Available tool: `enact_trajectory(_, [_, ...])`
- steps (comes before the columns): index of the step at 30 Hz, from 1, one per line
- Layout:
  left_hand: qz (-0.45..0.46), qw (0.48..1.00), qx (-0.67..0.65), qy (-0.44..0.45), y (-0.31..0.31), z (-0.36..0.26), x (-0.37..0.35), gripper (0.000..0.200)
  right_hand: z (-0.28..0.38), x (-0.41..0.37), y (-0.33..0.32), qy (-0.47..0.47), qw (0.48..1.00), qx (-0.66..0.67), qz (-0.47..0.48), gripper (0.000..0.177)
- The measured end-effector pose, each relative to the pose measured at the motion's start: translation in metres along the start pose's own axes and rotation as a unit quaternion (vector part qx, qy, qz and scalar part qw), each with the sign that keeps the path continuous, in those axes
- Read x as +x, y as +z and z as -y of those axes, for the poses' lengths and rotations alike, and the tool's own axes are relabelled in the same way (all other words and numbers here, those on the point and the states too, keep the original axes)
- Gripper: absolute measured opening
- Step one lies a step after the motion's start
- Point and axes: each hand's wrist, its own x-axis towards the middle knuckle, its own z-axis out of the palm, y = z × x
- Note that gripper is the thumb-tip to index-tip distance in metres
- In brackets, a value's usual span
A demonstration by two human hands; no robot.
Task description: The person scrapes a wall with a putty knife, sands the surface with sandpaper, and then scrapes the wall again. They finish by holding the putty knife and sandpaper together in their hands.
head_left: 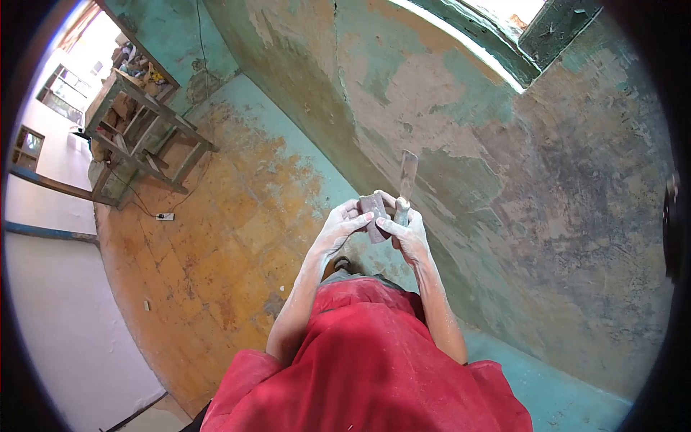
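Dust coats both of my hands, which meet in front of my body. Between them is a small folded piece of brownish-grey sandpaper [374, 218]. My left hand [340, 229] pinches its left side with the thumb and fingers. On the other side, the thumb of my right hand [412, 237] presses on the sandpaper. That same hand also grips a scraper [408, 175] by its handle, with the flat blade pointing up and away from me. The fingers behind the sandpaper are partly hidden.
A wall [446, 93] with patchy, peeling green paint runs along the right, below a window frame [536, 50]. The worn yellow floor [230, 252] spreads to the left. A wooden stand [155, 133] and a power strip [165, 216] with a cord are at the far left.
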Motion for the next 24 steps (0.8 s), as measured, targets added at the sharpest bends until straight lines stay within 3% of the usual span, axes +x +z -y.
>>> enact_trajectory(2, [-0.013,0.999,-0.012,0.042,0.004,0.001,0.000,0.030,-0.008,0.001,0.002,-0.026,1.000,-0.004,-0.006,0.055])
enact_trajectory(4, [-0.041,0.997,-0.013,0.071,0.007,0.003,0.001,0.023,-0.021,0.007,0.006,-0.137,0.980,-0.129,-0.060,0.043])
enact_trajectory(5, [-0.040,0.997,-0.012,0.069,0.008,0.005,0.002,0.023,-0.027,0.007,0.007,-0.136,0.980,-0.128,-0.063,0.043])
enact_trajectory(7, [-0.051,0.989,0.058,0.123,0.016,0.002,0.004,0.021,-0.023,0.000,0.019,-0.235,0.923,-0.281,-0.119,0.032])
enact_trajectory(9, [-0.065,0.989,0.046,0.127,0.025,-0.002,0.001,0.021,-0.020,-0.004,0.025,-0.208,0.938,-0.251,-0.121,0.029])
enact_trajectory(13, [-0.064,0.991,0.076,0.086,0.021,-0.008,-0.001,0.024,-0.013,-0.010,0.025,-0.222,0.920,-0.289,-0.146,0.030])
enact_trajectory(15, [-0.047,0.992,0.092,0.076,0.013,-0.011,0.000,0.027,-0.014,-0.009,0.018,-0.224,0.938,-0.241,-0.112,0.036])
enact_trajectory(16, [-0.046,0.990,0.089,0.099,0.009,-0.010,0.001,0.030,-0.014,-0.006,0.012,-0.153,0.974,-0.150,-0.072,0.046])
enact_trajectory(17, [-0.045,0.988,0.086,0.122,0.005,-0.009,0.001,0.033,-0.011,-0.007,0.005,-0.152,0.974,-0.149,-0.073,0.046])
enact_trajectory(19, [-0.029,0.990,0.087,0.106,0.014,-0.030,-0.009,0.039,0.018,-0.015,0.003,0.047,0.992,0.115,0.021,0.056])
enact_trajectory(20, [-0.019,0.990,0.107,0.086,0.019,-0.041,-0.014,0.041,0.003,-0.008,-0.006,0.040,0.986,0.158,0.045,0.058])
enact_trajectory(24, [0.033,0.993,0.102,0.051,0.015,-0.046,-0.008,0.049,0.004,-0.008,-0.010,0.030,0.992,0.112,0.050,0.058])
